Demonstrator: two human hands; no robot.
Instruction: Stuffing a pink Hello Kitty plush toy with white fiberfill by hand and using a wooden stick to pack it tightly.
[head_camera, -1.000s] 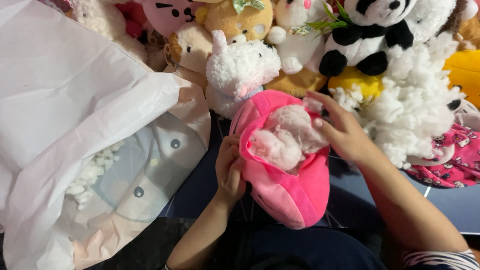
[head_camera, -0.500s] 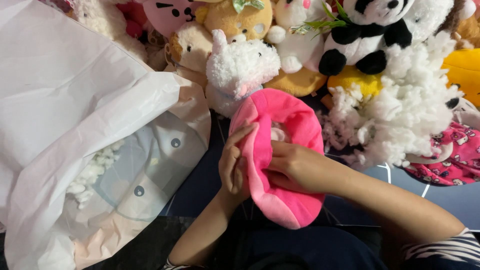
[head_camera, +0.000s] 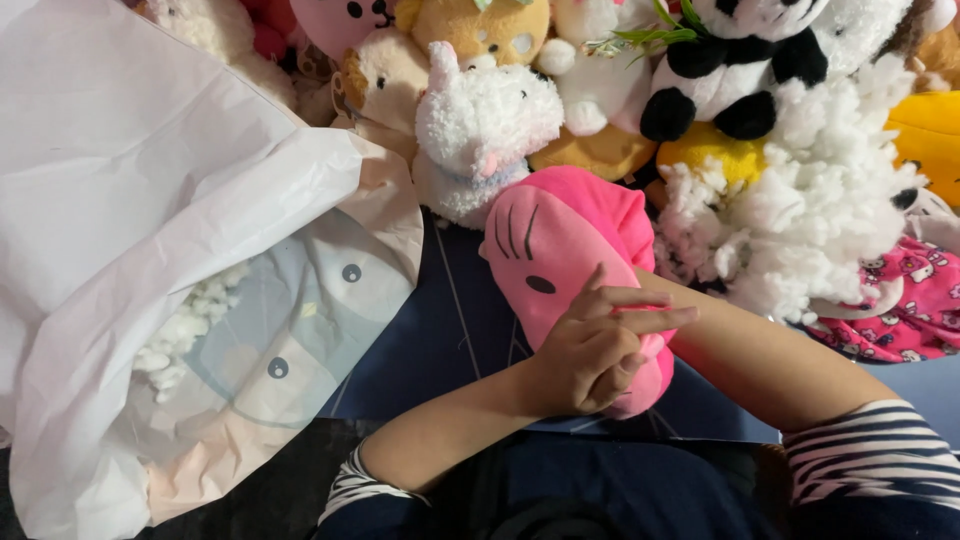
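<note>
Pink plush toy shell (head_camera: 560, 265) lies at centre frame on the dark blue worktop (head_camera: 450, 340), face side up: stitched whisker lines and an oval black eye visible. Its upper end touches the white fluffy plush animal (head_camera: 485, 130); to its right sits a heap of loose white stuffing (head_camera: 810, 220).

My left hand (head_camera: 590, 350) rests on the lower end of the pink shell, fingers curled over it, two fingertips pointing right. My right hand is hidden behind the left hand and the shell; only the forearm (head_camera: 770, 360) shows, running in from lower right. I cannot tell what the right hand grips, or whether it is closed.

Handling judgement: the shell looks soft, light and limp, with a slightly slick fleece surface. It should deform under any pinch and will not break. Best hold is probably at the lower edge, where the left hand already lies, since the fabric bunches there.

Change from a second ago: the shell then lay opening-up, with white stuffing showing inside and my right hand at the opening. Half a second ago the right hand was pressed into it. Now the shell is turned face up and no filling shows.

Upper left of frame: large white plastic bag (head_camera: 150, 230) with stuffing visible through it.
</note>
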